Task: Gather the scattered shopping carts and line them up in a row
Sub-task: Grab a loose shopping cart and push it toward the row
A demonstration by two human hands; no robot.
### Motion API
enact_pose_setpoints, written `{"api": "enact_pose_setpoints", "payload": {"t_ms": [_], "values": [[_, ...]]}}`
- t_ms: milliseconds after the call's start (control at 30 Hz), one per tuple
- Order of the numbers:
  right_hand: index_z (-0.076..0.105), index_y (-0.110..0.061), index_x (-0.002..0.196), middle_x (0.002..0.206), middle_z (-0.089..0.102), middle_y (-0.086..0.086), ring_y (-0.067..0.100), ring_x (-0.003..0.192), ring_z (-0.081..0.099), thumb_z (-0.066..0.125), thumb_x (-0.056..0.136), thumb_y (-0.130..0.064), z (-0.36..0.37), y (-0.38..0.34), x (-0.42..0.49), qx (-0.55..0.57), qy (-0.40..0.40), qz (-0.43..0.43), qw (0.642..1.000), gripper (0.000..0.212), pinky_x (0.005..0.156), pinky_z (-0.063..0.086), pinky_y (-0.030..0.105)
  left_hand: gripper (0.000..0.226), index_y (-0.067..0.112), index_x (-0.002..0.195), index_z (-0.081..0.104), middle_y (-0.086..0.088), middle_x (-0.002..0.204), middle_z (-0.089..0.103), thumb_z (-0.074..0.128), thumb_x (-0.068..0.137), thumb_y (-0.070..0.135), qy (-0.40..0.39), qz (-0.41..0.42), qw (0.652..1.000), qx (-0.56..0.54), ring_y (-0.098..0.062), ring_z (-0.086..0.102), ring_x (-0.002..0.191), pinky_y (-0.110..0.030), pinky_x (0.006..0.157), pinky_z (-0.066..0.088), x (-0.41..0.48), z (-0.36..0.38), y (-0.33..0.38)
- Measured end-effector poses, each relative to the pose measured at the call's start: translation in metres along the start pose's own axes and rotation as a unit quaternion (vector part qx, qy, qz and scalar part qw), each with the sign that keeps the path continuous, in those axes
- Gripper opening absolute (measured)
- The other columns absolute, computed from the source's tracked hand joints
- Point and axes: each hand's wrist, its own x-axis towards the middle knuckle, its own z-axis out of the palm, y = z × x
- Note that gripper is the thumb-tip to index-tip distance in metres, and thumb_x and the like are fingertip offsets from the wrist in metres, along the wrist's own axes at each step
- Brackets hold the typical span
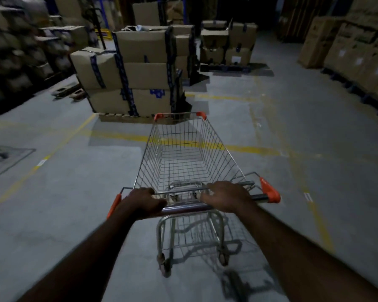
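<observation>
Gripping the handle point(190, 205) of an empty shopping cart point(183, 153), the left hand point(143, 201) and right hand point(226, 197) needed even pressure to steer clear of stacked boxes point(138, 73).

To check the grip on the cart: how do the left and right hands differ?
The left hand sits at the left end of the handle; the right hand sits further in, with bare bar beside it. The left hand looks fisted; the right hand's fingers lie flatter. Both hold the handle.
</observation>
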Motion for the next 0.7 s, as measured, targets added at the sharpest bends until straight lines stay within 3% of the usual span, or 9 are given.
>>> {"api": "enact_pose_setpoints", "payload": {"t_ms": [200,467,600,700], "values": [[0.061,-0.029,0.125,0.121,0.066,0.004,0.027,0.111,0.06,0.031,0.076,-0.086,-0.021,0.022,0.064,-0.012,-0.016,-0.079,0.997,0.081,0.091,0.049,0.042,0.089,0.018,0.132,0.06,-0.011,0.139,0.058,0.047,0.066,0.077,0.028,-0.082,0.995,-0.055,-0.027,0.054,0.126,-0.035,0.099,0.047,0.025,-0.001,0.017],[0.06,-0.03,0.128,0.126,0.064,0.004,0.026,0.114,0.059,0.024,0.07,-0.089,-0.049,0.023,0.142,-0.023,-0.04,-0.15,0.988,0.091,0.097,0.048,0.049,0.086,0.016,0.129,0.062,-0.012,0.134,0.061,0.049,0.067,0.074,0.042,-0.148,0.985,-0.082,-0.028,0.055,0.122,-0.036,0.096,0.049,0.062,-0.014,0.026],[0.06,-0.029,0.132,0.128,0.065,0.003,0.025,0.115,0.059,0.029,0.07,-0.088,-0.058,0.011,0.193,-0.034,-0.049,-0.17,0.984,0.091,0.096,0.048,0.047,0.085,0.017,0.128,0.063,-0.013,0.132,0.059,0.045,0.064,0.071,0.034,-0.171,0.982,-0.079,-0.03,0.051,0.124,-0.034,0.095,0.044,0.091,-0.033,0.025],[0.061,-0.03,0.131,0.126,0.064,0.001,0.025,0.118,0.059,0.034,0.07,-0.087,-0.068,0.001,0.231,-0.03,-0.053,-0.181,0.982,0.087,0.095,0.048,0.046,0.084,0.019,0.116,0.067,-0.011,0.121,0.061,0.037,0.062,0.075,0.0,-0.166,0.985,-0.05,-0.029,0.053,0.117,-0.035,0.081,0.041,0.124,-0.049,0.014]]}}
